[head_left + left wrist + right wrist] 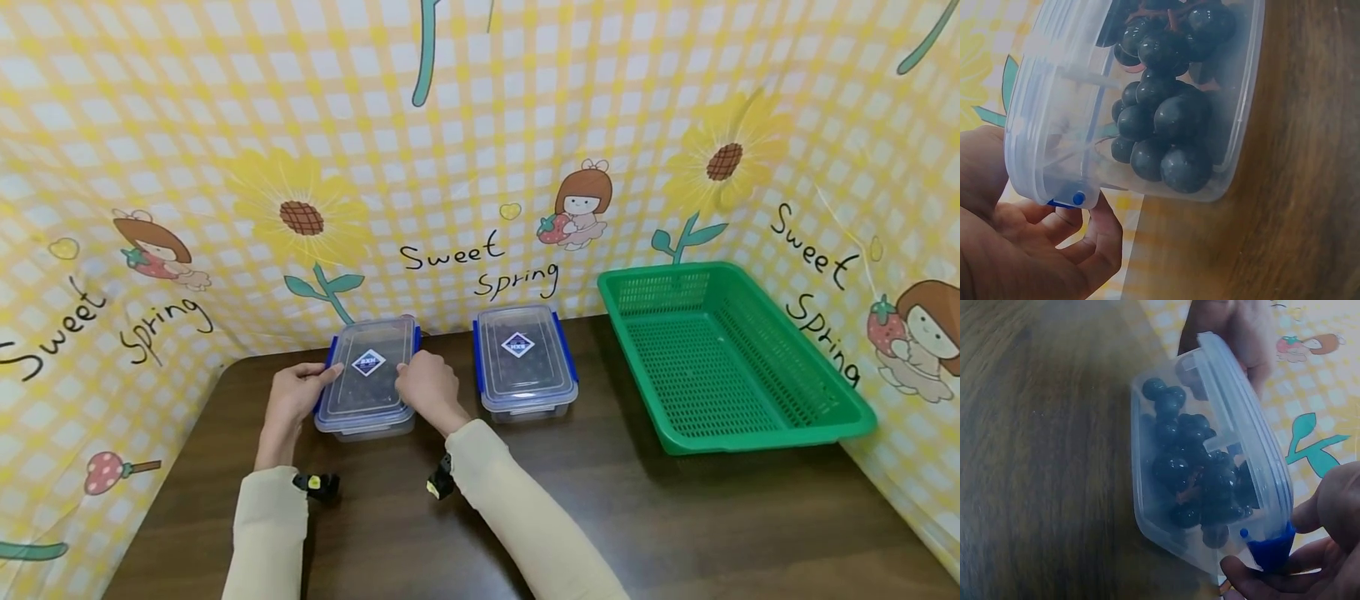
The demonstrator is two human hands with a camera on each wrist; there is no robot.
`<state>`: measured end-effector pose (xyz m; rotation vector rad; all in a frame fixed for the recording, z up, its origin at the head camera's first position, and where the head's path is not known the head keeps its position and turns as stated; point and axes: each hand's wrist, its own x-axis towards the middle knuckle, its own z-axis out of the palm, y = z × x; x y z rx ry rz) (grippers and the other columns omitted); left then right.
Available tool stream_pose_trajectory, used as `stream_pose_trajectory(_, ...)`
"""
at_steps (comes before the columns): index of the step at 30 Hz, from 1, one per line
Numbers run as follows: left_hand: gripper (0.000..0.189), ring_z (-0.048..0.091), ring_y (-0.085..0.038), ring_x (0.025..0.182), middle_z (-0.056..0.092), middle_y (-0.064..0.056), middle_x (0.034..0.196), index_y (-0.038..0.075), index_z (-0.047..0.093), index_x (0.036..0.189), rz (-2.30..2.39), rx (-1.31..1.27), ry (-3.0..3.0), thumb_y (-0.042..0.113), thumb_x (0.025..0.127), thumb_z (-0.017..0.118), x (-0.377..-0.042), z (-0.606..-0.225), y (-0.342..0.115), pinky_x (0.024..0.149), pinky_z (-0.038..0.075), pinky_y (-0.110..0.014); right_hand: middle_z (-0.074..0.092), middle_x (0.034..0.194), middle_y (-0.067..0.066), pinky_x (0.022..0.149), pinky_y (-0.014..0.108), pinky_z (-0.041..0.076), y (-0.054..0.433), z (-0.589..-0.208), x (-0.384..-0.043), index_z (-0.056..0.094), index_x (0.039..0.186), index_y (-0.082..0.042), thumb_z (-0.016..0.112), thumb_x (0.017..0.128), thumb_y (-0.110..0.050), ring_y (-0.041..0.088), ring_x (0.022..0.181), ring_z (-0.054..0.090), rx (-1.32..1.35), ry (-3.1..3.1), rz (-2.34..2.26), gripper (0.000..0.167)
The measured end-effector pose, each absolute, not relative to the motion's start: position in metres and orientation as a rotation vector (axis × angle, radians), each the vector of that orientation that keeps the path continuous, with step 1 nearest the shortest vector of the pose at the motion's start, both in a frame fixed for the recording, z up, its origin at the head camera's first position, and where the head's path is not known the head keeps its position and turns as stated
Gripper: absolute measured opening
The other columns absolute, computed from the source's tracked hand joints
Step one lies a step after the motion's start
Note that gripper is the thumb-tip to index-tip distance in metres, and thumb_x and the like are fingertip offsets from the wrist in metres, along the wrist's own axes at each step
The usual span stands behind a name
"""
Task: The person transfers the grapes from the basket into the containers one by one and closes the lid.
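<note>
Nearest to us: our two sleeved forearms come up from the bottom of the head view, a small wrist camera strapped on each.
Right fingers: our right hand (pixel 426 385) sits at the right edge of the left container (pixel 369 375), and in the right wrist view its fingertips (pixel 1254 575) pinch the blue latch (pixel 1270 550) on that long side, thumb and fingers curled round the clip.
Left fingers: our left hand (pixel 296 393) cups the opposite long side; the left wrist view shows the fingers (pixel 1100 234) bent under the rim beside the other blue clip (pixel 1071 200). We think they grip the clip, but the blur leaves it unsure whether they only rest beneath it.
Container: clear plastic with a lid, dark grapes (pixel 1166 134) bunched inside. It rests on the brown table (pixel 585 508), in the left half, near the back wall.
Long axis: it runs away from us, toward the wall, so the latched sides face left and right, one to each hand.
Which hand is nearer: both touch it, neither is closer.
Outward: a second lidded container (pixel 523 360) stands just beside it on the right, apart from it and untouched.
Further right: a green basket (pixel 772 437) lies well apart, nearer our right arm.
</note>
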<state>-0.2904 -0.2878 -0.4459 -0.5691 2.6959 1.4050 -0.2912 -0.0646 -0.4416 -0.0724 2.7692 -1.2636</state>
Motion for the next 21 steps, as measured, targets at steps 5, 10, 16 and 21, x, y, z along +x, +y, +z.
stream_pose_trajectory(5,0.072,0.065,-0.032,0.119,0.059,-0.025,0.148,0.000,0.062,0.143,1.404,-0.577,2.711,0.057,0.098,0.067,-0.288,-0.451,-0.288,0.095,0.058,-0.043,0.041,0.046,-0.002,0.040,0.031,0.036,-0.068,-0.444,-0.285,0.053,0.053,-0.017,0.057,0.109,-0.036,0.018,0.043,0.047,-0.067,2.816,-1.256,0.060)
stream_pose_trajectory(10,0.073,0.067,-0.016,0.093,0.069,-0.020,0.130,0.002,0.066,0.139,1.410,-0.590,2.794,0.061,0.095,0.069,-0.287,-0.459,-0.289,0.073,0.054,-0.025,0.050,0.059,0.003,0.046,0.034,0.042,-0.067,-0.447,-0.281,0.060,0.067,-0.011,0.053,0.110,-0.040,0.022,0.051,0.053,-0.075,2.766,-1.300,0.052)
stream_pose_trajectory(16,0.073,0.062,-0.021,0.101,0.067,-0.014,0.121,0.006,0.066,0.136,1.411,-0.591,2.927,0.065,0.094,0.068,-0.281,-0.466,-0.293,0.076,0.047,-0.026,0.064,0.129,0.022,0.094,0.049,0.058,-0.049,-0.429,-0.275,0.051,0.148,0.000,0.059,0.107,-0.045,0.037,0.112,0.068,-0.221,2.759,-1.410,0.062)
stream_pose_trajectory(21,0.073,0.063,-0.034,0.122,0.065,-0.020,0.135,0.007,0.060,0.144,1.435,-0.588,3.008,0.064,0.098,0.060,-0.275,-0.452,-0.302,0.089,0.049,-0.036,0.043,0.163,0.023,0.120,0.054,0.045,-0.015,-0.388,-0.280,0.018,0.168,-0.011,0.072,0.097,-0.054,0.039,0.148,0.048,-0.324,2.640,-1.720,0.099)
